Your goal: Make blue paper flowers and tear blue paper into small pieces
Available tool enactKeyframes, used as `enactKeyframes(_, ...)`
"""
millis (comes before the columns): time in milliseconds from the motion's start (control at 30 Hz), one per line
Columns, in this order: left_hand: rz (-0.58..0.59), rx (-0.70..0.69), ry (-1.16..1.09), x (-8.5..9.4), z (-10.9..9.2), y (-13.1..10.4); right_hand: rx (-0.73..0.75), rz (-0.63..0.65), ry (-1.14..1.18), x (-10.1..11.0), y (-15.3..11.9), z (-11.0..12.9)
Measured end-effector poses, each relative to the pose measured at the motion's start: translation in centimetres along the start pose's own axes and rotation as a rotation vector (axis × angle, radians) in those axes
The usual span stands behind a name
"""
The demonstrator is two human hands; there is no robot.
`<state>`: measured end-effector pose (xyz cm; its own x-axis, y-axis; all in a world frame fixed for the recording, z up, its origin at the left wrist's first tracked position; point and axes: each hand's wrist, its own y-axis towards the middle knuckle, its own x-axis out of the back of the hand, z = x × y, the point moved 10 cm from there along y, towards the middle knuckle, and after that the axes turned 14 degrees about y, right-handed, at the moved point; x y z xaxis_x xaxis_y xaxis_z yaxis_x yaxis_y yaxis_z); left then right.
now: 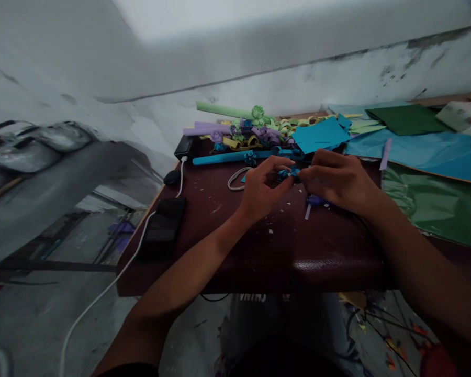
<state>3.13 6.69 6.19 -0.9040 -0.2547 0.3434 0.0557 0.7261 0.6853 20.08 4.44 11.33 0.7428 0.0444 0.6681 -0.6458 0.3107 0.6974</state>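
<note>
Leftmost, the maroon tabletop (215,220) dropped off at its side edge, where a black box (163,222) and a white cable (141,241) bounded our elbow room. Next came a blue paper roll (220,158) and a pale looped band (235,179), just beside our left hand (262,186). Its thumb and index were nearly closed, pinching a small blue paper flower (289,173) between our two hands, above the tabletop. We judged a light pinch near its base best, as hard pressure could have crushed the folds. Our right hand (333,178) had its fingers curled in at the flower's right side; we couldn't tell whether they gripped it. Small turns from the wrist suited us, since a purple tool (317,200) lay beneath that hand and a wrapped green sheet (435,204) bordered our right forearm. The front edge ran below both forearms.
</note>
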Motion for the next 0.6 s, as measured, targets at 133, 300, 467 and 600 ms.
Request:
enactKeyframes(133,-0.048,-0.069,0.008,0.6,-0.6,0.1,-0.015,-0.144,0.107,0.7,0.0,-0.8)
enactKeyframes(300,0.032,-0.105,0.07,-0.2,-1.0,-0.2,-0.015,-0.127,0.11,0.4,0.2,-0.5)
enactKeyframes(467,0.08,-0.067,-0.028,-1.1,-0.7,-0.3,-0.091,-0.108,0.073,0.2,0.1,-0.7)
enactKeyframes(600,0.066,-0.031,-0.033,-0.9,-0.6,-0.1,-0.156,-0.106,0.066,0.0,0.2,-0.9)
